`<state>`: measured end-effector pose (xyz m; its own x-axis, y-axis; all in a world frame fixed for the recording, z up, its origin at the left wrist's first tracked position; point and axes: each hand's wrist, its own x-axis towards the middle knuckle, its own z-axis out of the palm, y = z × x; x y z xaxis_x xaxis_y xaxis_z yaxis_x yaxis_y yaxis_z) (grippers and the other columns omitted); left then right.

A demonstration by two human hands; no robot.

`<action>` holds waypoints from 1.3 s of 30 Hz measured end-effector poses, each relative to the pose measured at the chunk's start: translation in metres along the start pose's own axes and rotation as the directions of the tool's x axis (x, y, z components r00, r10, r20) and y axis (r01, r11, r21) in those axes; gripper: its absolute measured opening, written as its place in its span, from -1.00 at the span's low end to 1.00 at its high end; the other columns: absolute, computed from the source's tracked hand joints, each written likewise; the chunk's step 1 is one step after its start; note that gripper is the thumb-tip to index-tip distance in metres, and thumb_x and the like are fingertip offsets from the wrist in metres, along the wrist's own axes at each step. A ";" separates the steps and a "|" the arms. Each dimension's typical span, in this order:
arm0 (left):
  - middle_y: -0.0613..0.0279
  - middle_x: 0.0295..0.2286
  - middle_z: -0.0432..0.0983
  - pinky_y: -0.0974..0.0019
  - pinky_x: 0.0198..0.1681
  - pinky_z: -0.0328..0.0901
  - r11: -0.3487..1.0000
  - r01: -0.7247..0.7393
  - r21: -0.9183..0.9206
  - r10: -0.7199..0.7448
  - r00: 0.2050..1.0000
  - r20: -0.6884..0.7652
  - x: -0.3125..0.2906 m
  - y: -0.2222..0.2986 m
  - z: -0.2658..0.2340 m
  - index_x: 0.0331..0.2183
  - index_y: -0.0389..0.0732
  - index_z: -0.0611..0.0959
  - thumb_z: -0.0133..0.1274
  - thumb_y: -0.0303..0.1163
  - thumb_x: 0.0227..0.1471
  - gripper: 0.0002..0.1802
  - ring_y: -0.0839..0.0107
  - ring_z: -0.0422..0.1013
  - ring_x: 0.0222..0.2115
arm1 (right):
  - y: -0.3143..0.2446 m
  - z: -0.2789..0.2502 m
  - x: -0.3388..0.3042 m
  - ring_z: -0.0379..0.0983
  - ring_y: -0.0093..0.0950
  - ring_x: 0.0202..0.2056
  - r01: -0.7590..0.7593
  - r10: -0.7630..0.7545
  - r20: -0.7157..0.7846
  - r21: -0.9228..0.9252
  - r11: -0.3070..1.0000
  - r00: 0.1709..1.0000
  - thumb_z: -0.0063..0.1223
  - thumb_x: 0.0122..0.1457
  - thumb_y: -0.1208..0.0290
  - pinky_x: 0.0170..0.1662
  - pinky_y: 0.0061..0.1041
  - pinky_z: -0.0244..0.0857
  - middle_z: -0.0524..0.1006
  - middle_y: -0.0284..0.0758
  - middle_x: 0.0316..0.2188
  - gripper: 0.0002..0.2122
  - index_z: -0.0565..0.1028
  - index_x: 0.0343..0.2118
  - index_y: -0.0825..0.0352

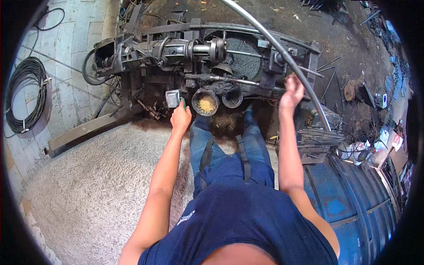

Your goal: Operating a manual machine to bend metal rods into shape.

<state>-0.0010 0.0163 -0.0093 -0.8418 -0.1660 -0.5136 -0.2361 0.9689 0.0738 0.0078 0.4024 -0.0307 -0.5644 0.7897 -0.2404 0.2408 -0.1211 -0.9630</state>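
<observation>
Navy shirt point(243, 212), pot point(205, 92) of yellowish matter point(206, 104), dark cup point(232, 106), grey box point(172, 99)

Navy T-shirt point(238, 207), plain, soft creases down the front, rounded neckline at its top edge. Small white print point(187, 217) on the chest, toward the shirt's left edge, too slanted to make out. Left sleeve point(152, 254) and right sleeve point(304, 238) short, same navy. Both forearms bare. Left hand point(180, 117) bare; right hand point(291, 93) bare, a bit blurred. Blue jeans point(201, 132), faded and lighter on the legs, darker navy cloth point(229, 167) over the lap. Two dark straps point(206, 154), flat, running lengthwise, one per thigh.
</observation>
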 end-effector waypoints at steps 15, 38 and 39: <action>-0.21 -0.24 0.53 -0.09 -0.09 0.34 0.999 0.027 -0.021 -0.028 0.999 -0.023 -0.009 -0.004 0.007 0.08 -0.02 0.44 -0.05 -0.14 0.06 -0.47 -0.13 0.46 -0.17 | -0.182 0.063 0.043 0.48 -0.13 -0.24 0.883 -0.642 0.606 -0.315 0.349 0.470 0.11 0.09 0.14 -0.09 -0.26 0.36 0.52 -0.12 -0.26 -0.61 0.47 -0.14 0.36; -0.14 -0.24 0.55 -0.03 -0.12 0.35 0.987 -0.024 -0.158 -0.005 0.984 -0.180 -0.036 -0.008 0.010 -0.01 -0.14 0.54 0.01 -0.20 0.04 -0.54 -0.08 0.47 -0.19 | -0.164 0.069 0.052 0.45 -0.03 -0.12 0.725 -0.124 0.779 -0.495 0.478 0.614 -0.15 0.23 0.00 -0.06 -0.08 0.31 0.53 0.01 -0.22 -0.58 0.42 -0.18 0.34; -0.16 -0.23 0.54 -0.02 -0.10 0.35 0.988 -0.015 -0.153 -0.012 0.986 -0.168 -0.036 -0.008 0.010 0.00 -0.14 0.54 0.01 -0.19 0.03 -0.52 -0.09 0.47 -0.18 | -0.164 0.069 0.052 0.45 -0.03 -0.12 0.722 -0.127 0.775 -0.498 0.480 0.619 -0.15 0.23 0.00 -0.06 -0.08 0.31 0.53 0.01 -0.22 -0.58 0.42 -0.18 0.34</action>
<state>0.0360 0.0163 0.0005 -0.9088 -0.2057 -0.3631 -0.2952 0.9319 0.2109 -0.1155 0.4212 0.1064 -0.9919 0.0377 -0.1209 0.1009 0.8119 -0.5750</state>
